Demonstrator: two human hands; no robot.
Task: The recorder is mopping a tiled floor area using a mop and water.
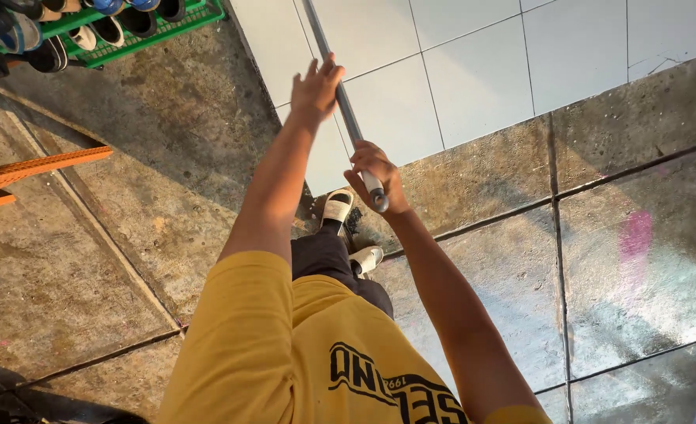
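Metal pole (346, 106) gripped by right hand (375, 177), left hand (316, 88) spread against it; green rack (155, 33) full of shoes (89, 35).

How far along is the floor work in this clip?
Done: the grey floor at right looks wet and glossy. In hand: the right hand grips the top of a long metal handle; the left hand rests open against it higher up. Left: the floor at left looks dry and stained.
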